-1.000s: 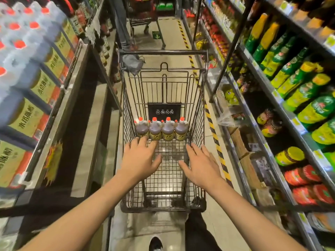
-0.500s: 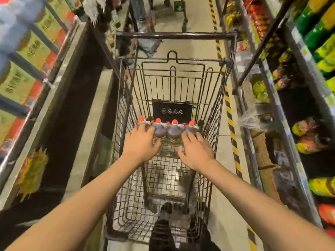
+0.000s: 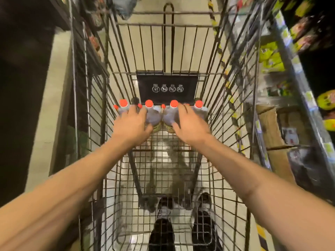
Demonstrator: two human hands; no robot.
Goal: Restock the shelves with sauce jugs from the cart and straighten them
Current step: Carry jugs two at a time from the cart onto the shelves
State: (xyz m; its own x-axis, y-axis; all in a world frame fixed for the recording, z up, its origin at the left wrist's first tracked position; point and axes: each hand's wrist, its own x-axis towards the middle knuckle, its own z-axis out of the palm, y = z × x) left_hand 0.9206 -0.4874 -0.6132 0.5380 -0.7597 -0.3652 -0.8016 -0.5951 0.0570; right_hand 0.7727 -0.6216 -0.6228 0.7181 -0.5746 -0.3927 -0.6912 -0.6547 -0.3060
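Item: my two arms, bare, stretched forward and down into the cart [image 3: 235, 73], roughly parallel.

Left hand [image 3: 131, 125]: palm down, laid over the leftmost of the sauce jugs [image 3: 153, 115]; fingers reach past its shoulder toward the red cap, thumb spread to the right against the second jug. Whether the fingers have curled round it I cannot tell; the view is blurred.

Right hand [image 3: 190, 126]: palm down, across the third and fourth jugs, fingers fairly straight and slightly fanned, thumb angled left on the third jug's body. Resting on them, no grip visible.

Sauce jugs: four in a row, upright, red-capped, dark contents, yellow labels low down. They stand touching side by side on the wire floor at the cart's far end, just in front of a black sign plate [image 3: 167, 87] with four round white symbols.

Cart: wire mesh; jugs its only contents seen.

Shelves [image 3: 290, 57]: right side, blurred yellow-green packages.
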